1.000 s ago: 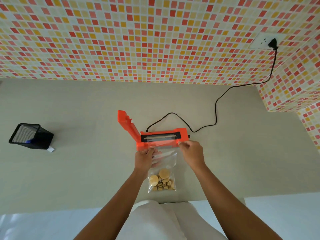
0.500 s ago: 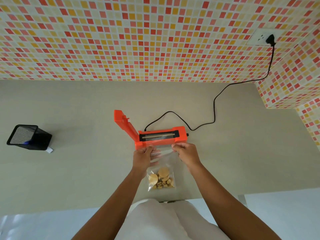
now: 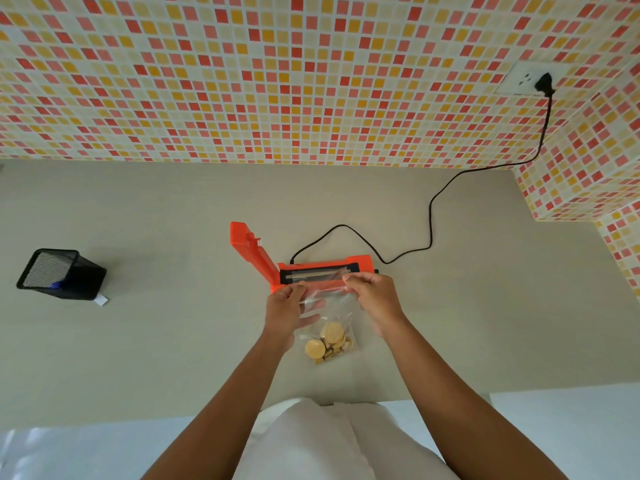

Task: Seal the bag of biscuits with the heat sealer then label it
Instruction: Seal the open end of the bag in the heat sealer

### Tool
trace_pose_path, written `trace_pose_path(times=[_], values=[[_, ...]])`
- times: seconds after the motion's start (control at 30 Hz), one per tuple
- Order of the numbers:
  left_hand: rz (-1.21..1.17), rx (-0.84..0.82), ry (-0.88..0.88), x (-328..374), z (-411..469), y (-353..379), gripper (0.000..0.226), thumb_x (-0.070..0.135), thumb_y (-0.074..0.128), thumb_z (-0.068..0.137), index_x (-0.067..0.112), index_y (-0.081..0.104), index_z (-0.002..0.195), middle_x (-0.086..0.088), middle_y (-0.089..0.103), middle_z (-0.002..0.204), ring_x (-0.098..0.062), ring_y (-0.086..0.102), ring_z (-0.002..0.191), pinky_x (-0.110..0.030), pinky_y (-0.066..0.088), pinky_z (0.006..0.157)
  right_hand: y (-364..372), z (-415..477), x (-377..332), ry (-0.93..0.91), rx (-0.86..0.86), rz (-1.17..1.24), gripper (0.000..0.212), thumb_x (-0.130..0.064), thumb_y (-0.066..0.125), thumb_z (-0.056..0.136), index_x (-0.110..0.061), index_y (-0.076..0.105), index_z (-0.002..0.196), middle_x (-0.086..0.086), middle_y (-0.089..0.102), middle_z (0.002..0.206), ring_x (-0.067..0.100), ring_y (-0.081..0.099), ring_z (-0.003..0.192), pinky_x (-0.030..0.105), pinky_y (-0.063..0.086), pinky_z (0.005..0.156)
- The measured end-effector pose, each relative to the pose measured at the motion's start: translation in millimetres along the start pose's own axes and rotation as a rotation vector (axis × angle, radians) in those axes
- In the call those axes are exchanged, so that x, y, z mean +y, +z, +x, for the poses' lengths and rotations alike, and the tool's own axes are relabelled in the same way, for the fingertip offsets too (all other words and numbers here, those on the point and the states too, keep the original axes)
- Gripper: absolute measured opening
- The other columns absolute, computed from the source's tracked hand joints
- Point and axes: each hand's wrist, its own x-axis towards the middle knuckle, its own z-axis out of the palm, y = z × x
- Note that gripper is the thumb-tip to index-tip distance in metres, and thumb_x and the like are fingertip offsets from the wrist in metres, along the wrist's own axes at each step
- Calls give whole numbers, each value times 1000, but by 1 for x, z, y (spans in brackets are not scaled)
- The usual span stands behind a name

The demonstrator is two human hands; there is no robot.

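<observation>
A clear plastic bag of round biscuits lies on the counter, its open mouth raised toward the orange heat sealer. The sealer's lid stands open at the left, baring the black sealing strip. My left hand pinches the bag's top left corner. My right hand pinches the top right corner, which reaches over the sealer's front edge. The biscuits sit heaped at the bag's bottom.
A black cord runs from the sealer to a wall socket at the upper right. A black mesh pen holder stands at the far left with a small white slip beside it. The counter's front edge is near me.
Both hands have lifted the bag's mouth up and forward, so its top edge now overlaps the sealer's front. The sealer and its lid have not moved.
</observation>
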Motion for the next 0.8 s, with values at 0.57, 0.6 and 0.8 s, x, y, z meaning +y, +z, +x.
trace_pose_path(times=[0.57, 0.6, 0.8], values=[[-64, -3, -42, -7, 5, -8, 20, 24, 55, 98, 10, 69, 96, -4, 60, 80, -34, 67, 93, -47, 60, 80, 5, -4, -9, -166, -74, 11, 10, -13, 71, 88, -19, 79, 89, 7, 77, 87, 10, 69, 78, 36, 58, 82], [-62, -3, -48, -8, 5, -8, 20, 23, 55, 98, 9, 69, 98, -5, 58, 82, -35, 67, 95, -46, 60, 81, 5, -4, -9, -178, -84, 3, 10, -14, 71, 88, -19, 79, 91, 3, 78, 88, 10, 70, 82, 38, 58, 84], [-49, -16, -69, -12, 4, -10, 26, 25, 54, 96, 11, 69, 111, -8, 66, 96, -35, 68, 97, -35, 59, 72, 8, -8, -15, -260, -133, -60, 11, -15, 71, 90, -17, 79, 97, -4, 78, 92, 11, 72, 89, 41, 60, 87]])
